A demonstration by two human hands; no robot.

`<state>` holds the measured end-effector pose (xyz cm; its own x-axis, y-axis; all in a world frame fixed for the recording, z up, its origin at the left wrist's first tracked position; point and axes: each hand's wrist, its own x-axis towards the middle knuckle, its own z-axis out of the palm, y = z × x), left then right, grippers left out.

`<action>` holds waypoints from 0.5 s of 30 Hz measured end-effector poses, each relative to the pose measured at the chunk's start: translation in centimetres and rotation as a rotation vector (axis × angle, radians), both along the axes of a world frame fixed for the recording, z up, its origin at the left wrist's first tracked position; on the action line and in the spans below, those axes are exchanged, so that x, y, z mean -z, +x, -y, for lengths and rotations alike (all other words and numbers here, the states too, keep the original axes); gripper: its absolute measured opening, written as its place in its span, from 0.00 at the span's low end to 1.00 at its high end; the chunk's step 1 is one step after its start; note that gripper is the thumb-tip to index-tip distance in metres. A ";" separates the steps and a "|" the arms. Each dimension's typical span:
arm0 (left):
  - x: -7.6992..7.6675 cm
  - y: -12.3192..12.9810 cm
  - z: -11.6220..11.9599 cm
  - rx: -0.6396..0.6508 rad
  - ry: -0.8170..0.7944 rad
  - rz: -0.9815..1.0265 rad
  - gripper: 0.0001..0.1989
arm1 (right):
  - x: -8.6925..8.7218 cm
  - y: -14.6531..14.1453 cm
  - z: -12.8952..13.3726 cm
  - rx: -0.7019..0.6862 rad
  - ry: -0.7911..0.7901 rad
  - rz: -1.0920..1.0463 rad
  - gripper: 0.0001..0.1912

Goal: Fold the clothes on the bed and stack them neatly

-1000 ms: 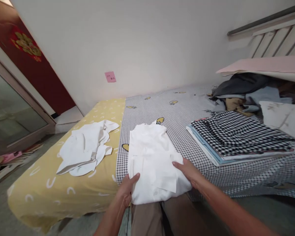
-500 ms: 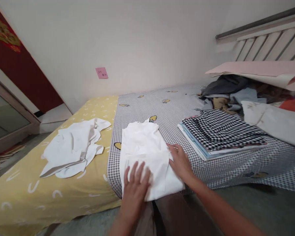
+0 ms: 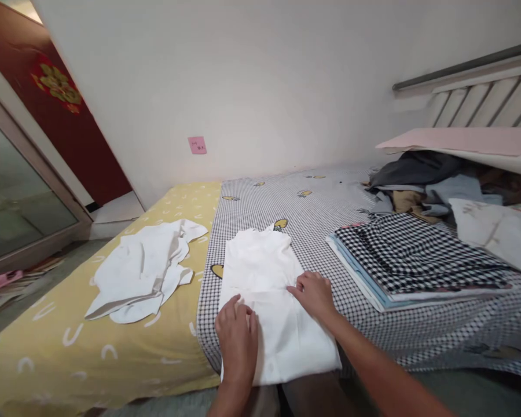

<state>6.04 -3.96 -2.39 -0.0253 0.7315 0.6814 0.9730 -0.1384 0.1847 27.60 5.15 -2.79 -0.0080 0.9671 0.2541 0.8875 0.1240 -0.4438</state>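
A white garment [image 3: 260,260], folded into a long shape, lies on the checked sheet at the bed's front edge. My left hand [image 3: 238,333] rests on its lower left side, fingers bent and close together; whether cloth is gripped there is hidden. On the right edge of the garment, my right hand [image 3: 313,294] has its thumb and curled fingers on the cloth, pinching it near a crosswise fold. Another white garment [image 3: 134,269] lies loosely spread on the yellow sheet to the left.
A folded stack with a black-and-white checked cloth [image 3: 417,249] on top lies to the right. Behind it are heaped clothes [image 3: 417,171] under a pink sheet [image 3: 464,141]. The wall [image 3: 286,87] rises behind the bed.
The view has shifted, so the bed appears lower and further right. My left hand's fingers have drawn together at the garment's left side, and my right hand's fingers have curled in.
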 end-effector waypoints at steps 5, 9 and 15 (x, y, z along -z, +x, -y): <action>0.4 0.7 1.2 0.506 0.213 -0.339 0.06 | 0.5 -1.2 -0.9 0.116 -0.007 -0.008 0.16; 1.1 1.3 0.4 0.577 0.134 -0.507 0.07 | 0.5 -1.5 -1.5 0.140 0.001 -0.063 0.15; 1.5 0.8 -2.1 0.416 -0.040 -0.297 0.03 | 0.0 1.0 -0.6 0.080 0.125 -0.246 0.08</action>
<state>6.85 -1.83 -3.91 0.4636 0.6645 0.5861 0.8486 -0.5233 -0.0779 28.64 5.71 -2.80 0.1437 0.9234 0.3560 0.7640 0.1252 -0.6330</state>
